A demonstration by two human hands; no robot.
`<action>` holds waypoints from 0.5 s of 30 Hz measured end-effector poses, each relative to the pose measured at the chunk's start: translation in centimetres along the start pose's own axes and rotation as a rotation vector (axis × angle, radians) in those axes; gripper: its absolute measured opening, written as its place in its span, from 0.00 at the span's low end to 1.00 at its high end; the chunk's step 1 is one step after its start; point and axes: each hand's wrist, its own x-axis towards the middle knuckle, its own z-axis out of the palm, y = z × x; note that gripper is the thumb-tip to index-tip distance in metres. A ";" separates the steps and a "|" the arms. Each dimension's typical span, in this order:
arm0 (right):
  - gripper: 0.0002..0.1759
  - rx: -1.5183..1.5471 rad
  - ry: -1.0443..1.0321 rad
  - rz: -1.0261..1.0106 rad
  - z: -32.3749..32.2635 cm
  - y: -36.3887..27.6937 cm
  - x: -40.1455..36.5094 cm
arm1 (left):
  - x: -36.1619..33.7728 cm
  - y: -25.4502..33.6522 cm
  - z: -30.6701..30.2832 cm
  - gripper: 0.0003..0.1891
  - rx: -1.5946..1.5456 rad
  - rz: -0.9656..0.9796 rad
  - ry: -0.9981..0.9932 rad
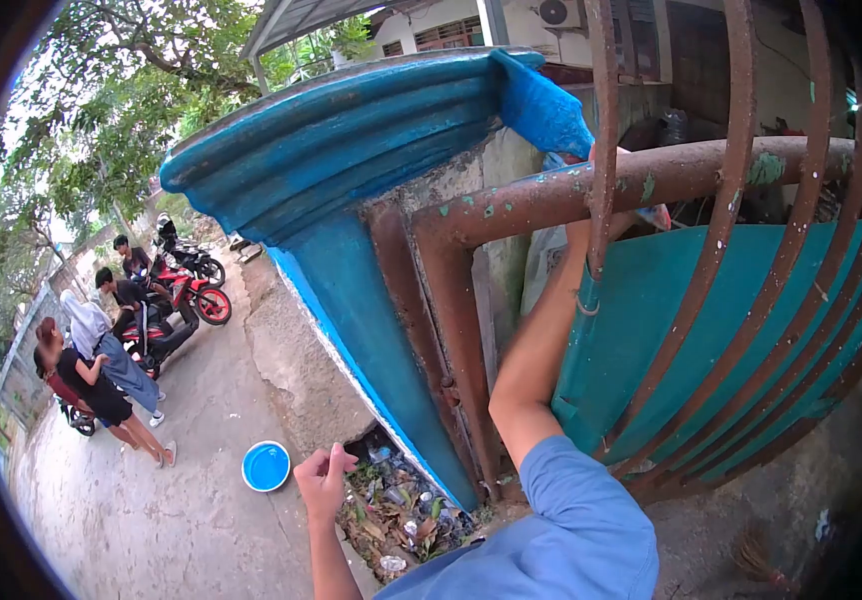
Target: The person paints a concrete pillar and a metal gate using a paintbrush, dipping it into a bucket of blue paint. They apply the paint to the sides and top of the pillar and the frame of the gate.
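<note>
My right arm reaches up behind the brown metal gate (551, 195). Its bars and thick rail largely cover my right hand (624, 222), close to the inner side of the blue gatepost (351, 150). Bits of blue show by the fingers, but their grip and anything in them are hidden. Brighter blue paint lies on the post's upper side face. Low and to the left, my left hand (323, 482) is held in the air with its fingers curled in and nothing visible in it. On the concrete nearby sits a round white-rimmed container of blue paint (267, 467).
Dry leaves and litter (401, 510) fill a gap at the post's foot. Green sheeting (711, 310) backs the gate bars. Several people (91, 350) gather beside parked motorcycles (176, 300) on the lane at left. A broom (763, 565) lies at lower right.
</note>
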 end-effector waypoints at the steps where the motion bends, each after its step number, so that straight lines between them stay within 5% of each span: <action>1: 0.15 0.005 0.003 -0.005 0.1 0.1 0.2 | 0.0 0.0 0.2 0.18 0.006 0.009 -0.005; 15: 0.16 0.061 0.191 -0.061 2.6 -1.8 2.2 | 0.3 -0.6 -1.3 0.16 -0.006 -0.030 -0.005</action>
